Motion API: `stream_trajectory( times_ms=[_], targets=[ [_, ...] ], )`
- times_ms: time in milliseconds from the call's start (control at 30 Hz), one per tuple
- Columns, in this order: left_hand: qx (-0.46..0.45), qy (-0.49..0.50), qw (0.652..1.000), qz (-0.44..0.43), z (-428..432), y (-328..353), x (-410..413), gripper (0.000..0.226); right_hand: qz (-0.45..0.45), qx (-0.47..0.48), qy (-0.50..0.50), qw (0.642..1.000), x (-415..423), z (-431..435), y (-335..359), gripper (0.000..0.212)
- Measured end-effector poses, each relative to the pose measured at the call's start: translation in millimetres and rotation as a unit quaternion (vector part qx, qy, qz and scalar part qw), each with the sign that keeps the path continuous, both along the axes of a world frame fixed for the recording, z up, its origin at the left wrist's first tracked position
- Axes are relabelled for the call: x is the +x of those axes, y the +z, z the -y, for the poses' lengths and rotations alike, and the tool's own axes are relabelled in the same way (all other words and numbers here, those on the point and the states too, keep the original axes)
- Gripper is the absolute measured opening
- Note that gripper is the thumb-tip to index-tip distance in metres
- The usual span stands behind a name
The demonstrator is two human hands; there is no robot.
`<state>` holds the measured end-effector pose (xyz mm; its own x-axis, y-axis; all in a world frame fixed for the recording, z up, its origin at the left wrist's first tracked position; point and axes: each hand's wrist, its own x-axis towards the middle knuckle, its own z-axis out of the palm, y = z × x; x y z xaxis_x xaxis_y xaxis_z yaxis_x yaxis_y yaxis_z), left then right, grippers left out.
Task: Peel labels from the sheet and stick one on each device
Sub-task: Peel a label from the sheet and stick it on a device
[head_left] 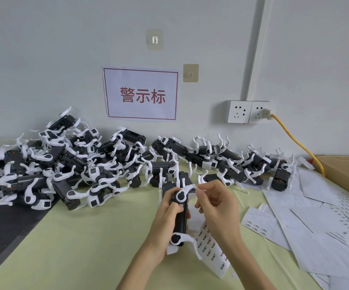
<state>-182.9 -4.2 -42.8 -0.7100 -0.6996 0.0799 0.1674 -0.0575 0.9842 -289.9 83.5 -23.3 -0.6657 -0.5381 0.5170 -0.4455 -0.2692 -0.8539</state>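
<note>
Left hand grips the black device above the desk; right hand pinches its white arm. Label sheet lies just beneath the grip. Risk: label appears small; a hurried press could set it crooked.

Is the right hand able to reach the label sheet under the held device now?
Probably yes. The label sheet lies on the table just below the right hand, with nothing between them. But its fingers pinch a white arm of the device that the left hand holds, so it must release first.
</note>
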Motion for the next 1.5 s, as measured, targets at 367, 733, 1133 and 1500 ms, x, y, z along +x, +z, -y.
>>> stream_trajectory(
  times_ms=[367,733,1133,1500],
  targets=[
    [0.005,-0.028,1.000,-0.010,-3,5,5,0.035,0.003,-0.001,0.004,1.000,-8,-1,1,0.014],
    [0.037,-0.067,0.996,-0.039,-2,6,4,0.064,0.020,0.004,-0.005,1.000,-13,-3,2,0.012],
    [0.215,-0.127,0.938,-0.239,8,6,19,0.080,0.077,-0.020,-0.011,0.997,-17,1,0,0.013],
    [0.302,-0.194,0.890,-0.282,6,19,19,0.104,0.162,-0.004,0.029,0.986,-20,1,2,0.016]
  ],
)
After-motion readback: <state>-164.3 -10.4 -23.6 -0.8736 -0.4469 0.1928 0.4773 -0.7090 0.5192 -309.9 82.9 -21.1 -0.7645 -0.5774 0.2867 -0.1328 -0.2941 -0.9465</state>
